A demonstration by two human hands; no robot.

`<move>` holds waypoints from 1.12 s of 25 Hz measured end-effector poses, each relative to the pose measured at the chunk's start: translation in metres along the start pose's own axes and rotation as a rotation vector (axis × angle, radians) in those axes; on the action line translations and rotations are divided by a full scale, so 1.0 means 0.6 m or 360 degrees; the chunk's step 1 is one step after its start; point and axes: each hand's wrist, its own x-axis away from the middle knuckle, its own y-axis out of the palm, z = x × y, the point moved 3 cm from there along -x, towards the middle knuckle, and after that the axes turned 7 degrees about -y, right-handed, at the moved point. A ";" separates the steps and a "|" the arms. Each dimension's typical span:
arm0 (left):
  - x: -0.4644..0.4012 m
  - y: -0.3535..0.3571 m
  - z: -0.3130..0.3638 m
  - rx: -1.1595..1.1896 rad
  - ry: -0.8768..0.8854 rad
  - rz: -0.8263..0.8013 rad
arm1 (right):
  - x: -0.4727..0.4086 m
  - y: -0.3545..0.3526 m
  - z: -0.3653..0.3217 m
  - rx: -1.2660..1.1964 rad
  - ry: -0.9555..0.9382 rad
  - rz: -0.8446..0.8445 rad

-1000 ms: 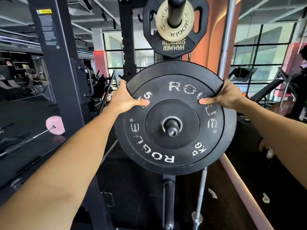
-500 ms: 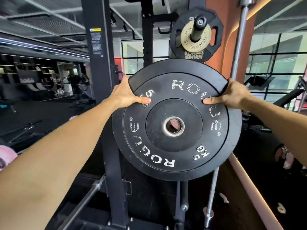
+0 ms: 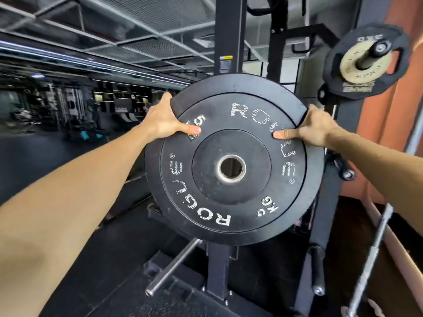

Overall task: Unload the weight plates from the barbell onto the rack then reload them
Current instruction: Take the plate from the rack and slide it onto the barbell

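Note:
I hold a black 5 kg Rogue bumper plate (image 3: 233, 197) upright in front of me, free of any peg, its centre hole empty. My left hand (image 3: 164, 120) grips its upper left rim, thumb on the face. My right hand (image 3: 313, 129) grips the upper right rim the same way. Behind the plate rises a black rack upright (image 3: 230, 37). At the upper right, a storage peg (image 3: 370, 56) carries a small tan plate (image 3: 364, 65) over a black grip plate (image 3: 364, 85). A bare barbell sleeve (image 3: 174, 266) pokes out low, below the plate.
An empty storage peg (image 3: 318, 271) sticks out low on the right. A second bar (image 3: 370, 261) leans at the right by the orange wall (image 3: 393, 124). The rack's base (image 3: 174, 300) lies on the dark floor. Gym machines stand far left.
The plate came off the rack's storage peg and has been carried left with my view; the peg with the tan plate now sits far to the right.

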 end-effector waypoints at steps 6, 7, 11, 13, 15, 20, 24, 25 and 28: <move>-0.015 -0.129 -0.100 0.0009 -0.0121 0.0155 | -0.089 0.113 -0.117 -0.0005 -0.0153 -0.0129; -0.026 -0.142 -0.121 -0.0002 -0.0145 0.0162 | -0.105 0.138 -0.124 -0.0017 -0.0168 -0.0115; -0.090 -0.180 -0.217 -0.0018 -0.0229 0.0168 | -0.174 0.247 -0.154 0.0028 -0.0221 -0.0163; -0.133 -0.193 -0.264 -0.0043 -0.0244 0.0153 | -0.209 0.300 -0.168 0.0104 -0.0251 -0.0198; -0.178 -0.203 -0.310 -0.0050 -0.0252 0.0121 | -0.244 0.354 -0.174 0.0117 -0.0195 -0.0184; -0.257 -0.226 -0.400 -0.0053 -0.0215 0.0050 | -0.296 0.440 -0.205 0.0172 -0.0080 -0.0183; -0.310 -0.245 -0.457 -0.0006 -0.0195 -0.0026 | -0.313 0.478 -0.242 0.0243 0.0006 -0.0177; -0.323 -0.248 -0.470 0.0010 -0.0168 -0.0049 | -0.310 0.485 -0.250 0.0269 0.0025 -0.0168; -0.351 -0.252 -0.499 0.0038 -0.0082 -0.0126 | -0.288 0.501 -0.280 0.0302 0.0106 -0.0122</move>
